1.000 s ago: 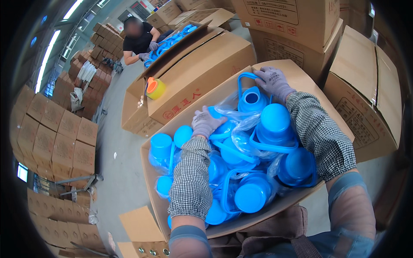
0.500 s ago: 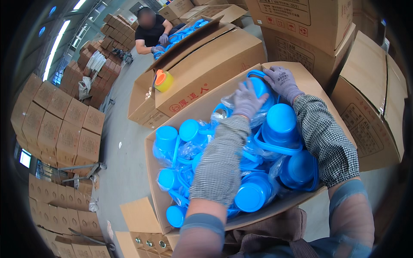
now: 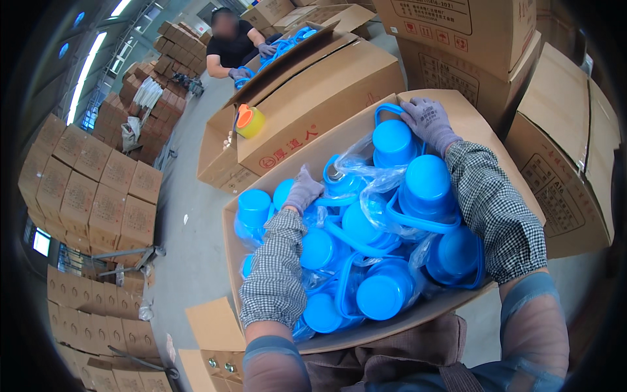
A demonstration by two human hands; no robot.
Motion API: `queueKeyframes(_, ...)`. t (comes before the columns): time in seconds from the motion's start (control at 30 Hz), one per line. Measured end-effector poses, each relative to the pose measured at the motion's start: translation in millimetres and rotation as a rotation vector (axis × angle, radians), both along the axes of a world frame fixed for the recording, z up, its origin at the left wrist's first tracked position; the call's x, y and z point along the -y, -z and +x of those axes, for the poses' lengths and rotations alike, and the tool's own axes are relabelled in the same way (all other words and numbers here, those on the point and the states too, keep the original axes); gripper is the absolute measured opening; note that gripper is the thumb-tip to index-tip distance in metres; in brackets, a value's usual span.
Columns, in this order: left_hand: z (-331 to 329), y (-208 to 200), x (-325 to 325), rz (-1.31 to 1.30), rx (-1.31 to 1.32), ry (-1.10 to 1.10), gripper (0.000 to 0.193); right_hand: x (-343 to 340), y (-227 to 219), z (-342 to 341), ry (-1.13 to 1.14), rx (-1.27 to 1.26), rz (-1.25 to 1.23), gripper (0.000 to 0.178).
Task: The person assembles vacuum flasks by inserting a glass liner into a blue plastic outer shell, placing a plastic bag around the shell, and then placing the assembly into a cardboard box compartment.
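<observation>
- Head view: an open cardboard box (image 3: 313,153) is packed with bagged blue lidded containers (image 3: 385,294)
- The left hand (image 3: 304,191), gloved and loosely curled, is pressed on containers at 9 o'clock, seemingly steadying them
- The right hand (image 3: 428,123), fingers spread, is laid against the top container (image 3: 394,140) at 12 o'clock, nothing being gripped

We see an open brown carton (image 3: 457,117) before us — closed cartons (image 3: 457,32) behind, stacked boxes (image 3: 91,189) left.

Left hand (image 3: 304,191) fingertips buried among blue lidded containers (image 3: 385,297); carton (image 3: 470,117) near wall hidden behind forearms; lower containers blurred under clear plastic film (image 3: 375,179).
</observation>
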State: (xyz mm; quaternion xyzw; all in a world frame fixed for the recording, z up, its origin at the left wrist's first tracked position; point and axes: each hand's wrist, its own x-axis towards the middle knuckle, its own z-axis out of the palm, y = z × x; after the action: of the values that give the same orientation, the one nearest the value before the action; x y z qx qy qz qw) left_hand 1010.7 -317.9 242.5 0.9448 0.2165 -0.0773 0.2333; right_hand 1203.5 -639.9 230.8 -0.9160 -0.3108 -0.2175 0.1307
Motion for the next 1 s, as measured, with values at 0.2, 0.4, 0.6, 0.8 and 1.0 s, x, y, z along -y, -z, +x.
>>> queueKeyframes(0.2, 15.1, -35.7, 36.2, 0.346, -0.296, 0.266, 0.070, 4.7, 3.5, 2.8, -0.039, 0.040, 0.044, 0.033)
queueKeyframes(0.4, 34.2, -17.7, 32.1, 0.344, -0.091, 0.289, 0.056, -3.4, 0.3, 2.0, -0.098, 0.007, 0.074, 0.032)
queueKeyframes(0.6, 48.1, -23.4, 40.0, 0.250, -0.111, 0.242, 0.052, 9.0, 4.6, 7.8, -0.076, 0.010, 0.065, 0.033)
queueKeyframes(0.8, 24.7, -39.1, 50.5, 0.286, 0.137, 0.009, 0.047, 5.2, 11.3, 8.7, -0.066, 0.057, 0.039, 0.035)
queueKeyframes(1.0, -83.9, -82.9, 69.7, -0.277, 0.634, 0.133, 0.050, 9.4, 8.7, 6.7, -0.066, 0.054, 0.044, 0.034)
